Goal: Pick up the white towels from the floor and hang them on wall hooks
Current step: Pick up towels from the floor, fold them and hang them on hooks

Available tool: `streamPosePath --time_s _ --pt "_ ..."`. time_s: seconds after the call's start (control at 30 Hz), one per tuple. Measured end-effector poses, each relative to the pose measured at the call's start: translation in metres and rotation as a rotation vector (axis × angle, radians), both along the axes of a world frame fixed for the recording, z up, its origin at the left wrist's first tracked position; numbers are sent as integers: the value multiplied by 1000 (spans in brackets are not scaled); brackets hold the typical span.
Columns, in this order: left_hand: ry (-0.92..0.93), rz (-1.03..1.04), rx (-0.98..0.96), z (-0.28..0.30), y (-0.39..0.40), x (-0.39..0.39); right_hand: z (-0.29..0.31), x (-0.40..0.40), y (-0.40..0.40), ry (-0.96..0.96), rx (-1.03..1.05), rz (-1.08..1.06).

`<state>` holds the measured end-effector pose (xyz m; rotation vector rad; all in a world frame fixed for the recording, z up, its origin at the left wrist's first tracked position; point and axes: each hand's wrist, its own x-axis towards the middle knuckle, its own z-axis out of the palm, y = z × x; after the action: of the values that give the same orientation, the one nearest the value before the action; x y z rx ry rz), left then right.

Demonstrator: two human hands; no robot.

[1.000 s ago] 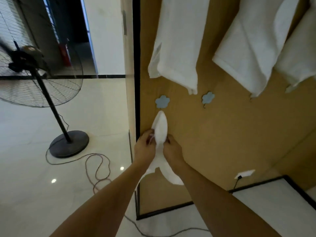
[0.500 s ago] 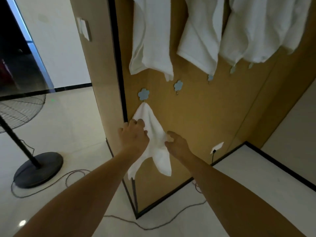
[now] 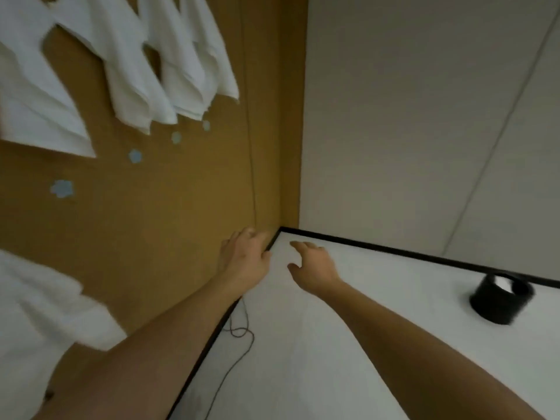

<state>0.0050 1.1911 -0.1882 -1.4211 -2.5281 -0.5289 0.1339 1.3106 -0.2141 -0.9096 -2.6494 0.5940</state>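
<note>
Several white towels [image 3: 133, 65] hang in a row high on the brown wall panel [image 3: 145, 225]. Below them sits a row of pale blue flower-shaped hooks [image 3: 62, 188], bare. Another white towel [image 3: 36, 316] hangs at the lower left, partly behind my left forearm. My left hand [image 3: 245, 256] is stretched out in front of the panel's lower right corner, fingers relaxed, holding nothing. My right hand [image 3: 312, 262] is out beside it over the white floor [image 3: 333, 359], fingers loose and empty. The picture is blurred by motion.
A black round bin [image 3: 501, 298] with something white inside stands on the floor at the right, near the black skirting. A thin cable [image 3: 239, 338] trails along the floor by the panel's base. A plain grey wall [image 3: 409, 116] fills the right.
Both hands have let go of the small white towel, which now hangs at the lower left. My view has swung right toward the room corner and my hands have moved away from the hooks.
</note>
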Motion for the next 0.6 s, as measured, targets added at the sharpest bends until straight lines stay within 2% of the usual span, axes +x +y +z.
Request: streamPosePath --time_s 0.13,0.27,0.6 --pt "-78 -251 -18 -4 110 119 -4 144 74 -37 8 -267" --pt "-69 -473 -63 -12 188 243 -13 281 122 -53 -17 -509" --pt "-15 -983 -194 -48 322 507 -53 546 164 -57 -146 -1059"
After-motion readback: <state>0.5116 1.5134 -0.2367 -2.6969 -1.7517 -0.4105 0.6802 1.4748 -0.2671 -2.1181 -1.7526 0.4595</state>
